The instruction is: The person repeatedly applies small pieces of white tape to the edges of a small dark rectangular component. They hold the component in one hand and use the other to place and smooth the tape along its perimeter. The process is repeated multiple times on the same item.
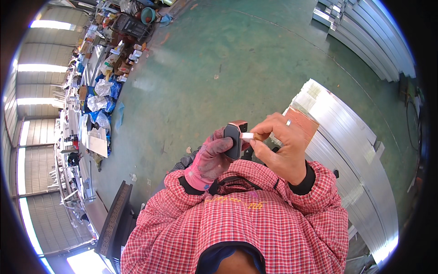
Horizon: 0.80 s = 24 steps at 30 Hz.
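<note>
My left hand (209, 159), in a pink glove with a greyish palm, grips a small dark block (232, 138) in front of my chest. The block has a flat dark face and a reddish-brown top edge. Bare and wearing a ring, my right hand (284, 153) pinches a small piece with a white end (247, 135) and a brown part between thumb and fingers. The white end meets the right side of the block or lies very close to it; I cannot tell which. My right fingertips partly cover this piece, so its kind is unclear.
To the right lies a stack of long silvery metal profiles (351, 176) with a reddish-brown flat piece (302, 125) on it. More profiles (365, 39) lie at the far right. Clutter with blue and white bags (104, 102) lines the left. A dark patterned panel (114, 219) stands lower left.
</note>
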Each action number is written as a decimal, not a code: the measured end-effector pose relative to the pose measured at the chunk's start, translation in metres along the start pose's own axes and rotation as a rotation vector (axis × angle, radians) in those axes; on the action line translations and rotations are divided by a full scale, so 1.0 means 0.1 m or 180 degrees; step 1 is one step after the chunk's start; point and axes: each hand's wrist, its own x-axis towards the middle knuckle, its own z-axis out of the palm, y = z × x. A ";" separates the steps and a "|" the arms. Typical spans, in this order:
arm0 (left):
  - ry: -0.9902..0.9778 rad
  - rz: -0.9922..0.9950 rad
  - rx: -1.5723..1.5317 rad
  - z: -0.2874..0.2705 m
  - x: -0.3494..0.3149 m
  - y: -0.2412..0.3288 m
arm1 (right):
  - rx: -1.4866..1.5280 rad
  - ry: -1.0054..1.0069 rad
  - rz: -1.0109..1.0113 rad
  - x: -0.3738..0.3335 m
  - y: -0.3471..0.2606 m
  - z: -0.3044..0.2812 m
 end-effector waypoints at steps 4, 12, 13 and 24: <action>0.0082 0.0048 0.0023 -0.04 -0.02 0.02 | 0.0032 -0.0104 -0.0028 -0.03 0.01 -0.01; 0.0451 0.0180 0.0624 0.02 -0.02 0.05 | -0.0159 0.0106 -0.0153 0.05 0.01 -0.01; 0.0525 0.0193 0.0705 0.01 -0.03 0.05 | -0.0151 0.0096 -0.0100 0.04 0.00 -0.01; 0.0694 0.0324 0.0983 0.00 -0.06 0.05 | -0.0401 0.0016 -0.0220 0.04 0.02 0.04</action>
